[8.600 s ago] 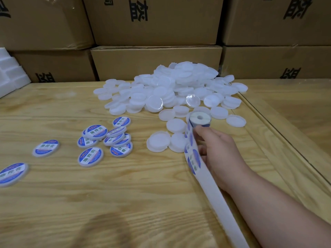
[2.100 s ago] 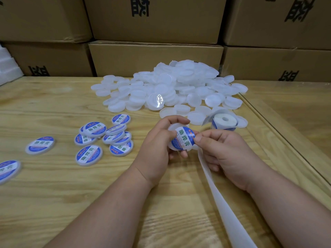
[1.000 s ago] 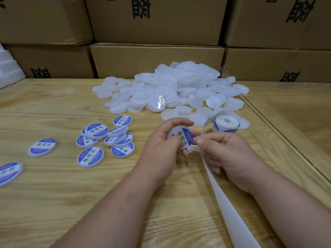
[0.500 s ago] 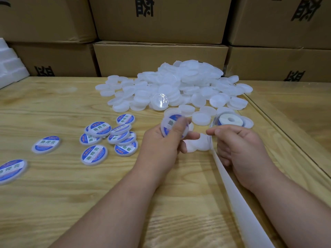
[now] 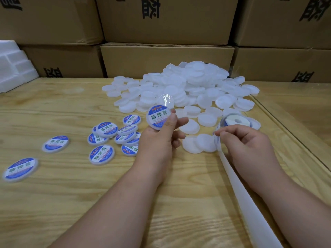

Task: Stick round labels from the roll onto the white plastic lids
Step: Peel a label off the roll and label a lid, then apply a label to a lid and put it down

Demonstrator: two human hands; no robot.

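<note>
My left hand [image 5: 157, 140] holds a labelled white lid [image 5: 158, 117] upright above the table, thumb pressed on the blue and white label. My right hand [image 5: 245, 145] pinches the label strip [image 5: 217, 140] just below the roll [image 5: 236, 120], which lies on the table behind my fingers. The empty white backing tape [image 5: 250, 203] trails toward the lower right. Two plain lids [image 5: 198, 144] lie between my hands. A big heap of plain white lids [image 5: 188, 88] sits further back.
Several labelled lids [image 5: 114, 135] lie in a cluster left of my left hand, two more [image 5: 20, 169] nearer the left edge. Cardboard boxes [image 5: 166, 59] wall the back. White foam [image 5: 14, 67] sits far left. A table seam [image 5: 286, 133] runs along the right.
My left hand has lifted the labelled lid up and away from the strip, turning its label to face me. My right hand has stayed at the strip by the roll.
</note>
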